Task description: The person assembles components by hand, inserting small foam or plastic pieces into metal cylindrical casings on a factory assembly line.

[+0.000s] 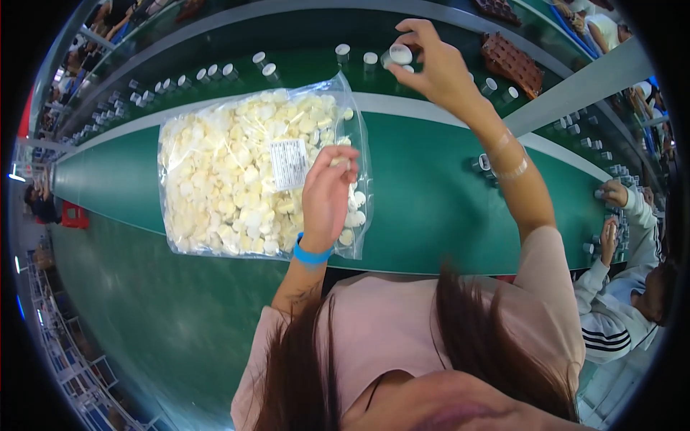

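My right hand (438, 72) reaches over the far strip of the table, thumb and fingers closed round a small clear jar (400, 54) with a white top. Close to it, more small jars (370, 59) stand on the dark green strip. A large clear plastic bag (215, 179), full of cream-white round caps, lies in front of me with a printed label (288, 164) on it. Over the bag's right side is my left hand (329, 197), its fingers curled; a pale bit shows between them, too small to name. Loose caps (357, 200) lie at the bag's right end.
Rows of similar jars (201, 74) run along the far strip to the left. A brown perforated tray (514, 65) lies at the far right, near a grey post (589, 82). Jars (483, 164) stand beside my right forearm. At right, a co-worker's hands (613, 194) handle jars.
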{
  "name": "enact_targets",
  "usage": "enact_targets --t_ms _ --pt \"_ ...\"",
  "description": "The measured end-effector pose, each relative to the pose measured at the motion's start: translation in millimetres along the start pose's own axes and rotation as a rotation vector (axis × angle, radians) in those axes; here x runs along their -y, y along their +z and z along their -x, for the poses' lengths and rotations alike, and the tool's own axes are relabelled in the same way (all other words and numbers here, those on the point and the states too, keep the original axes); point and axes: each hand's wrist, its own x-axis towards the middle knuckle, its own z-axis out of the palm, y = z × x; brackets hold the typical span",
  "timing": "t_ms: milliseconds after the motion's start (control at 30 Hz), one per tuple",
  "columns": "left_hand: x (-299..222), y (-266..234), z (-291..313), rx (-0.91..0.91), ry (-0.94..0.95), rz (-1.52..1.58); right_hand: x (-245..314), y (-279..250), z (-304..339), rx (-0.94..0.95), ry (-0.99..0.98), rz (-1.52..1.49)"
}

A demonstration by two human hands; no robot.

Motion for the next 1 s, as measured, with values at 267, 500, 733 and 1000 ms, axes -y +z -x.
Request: enact_targets --t_ms 267,500,733,1000 --pt "0.0 56.7 0.1 0.206 -0.134 0.325 113.2 -52.5 64.4 0.100 -0.091 -0.085" --pt "7.1 54.2 16.6 0.312 -0.099 0.344 125.1 -52.5 82.0 -0.025 -0.124 -0.199" --pt "11.2 27.5 12.4 0.095 -0.120 0.092 58.6 -34.9 49.3 0.036 -0.056 -0.040" --pt "5.7 17.1 24.8 -0.082 -0.162 0.030 -220.5 52.4 -23.8 0.101 0.118 0.498"
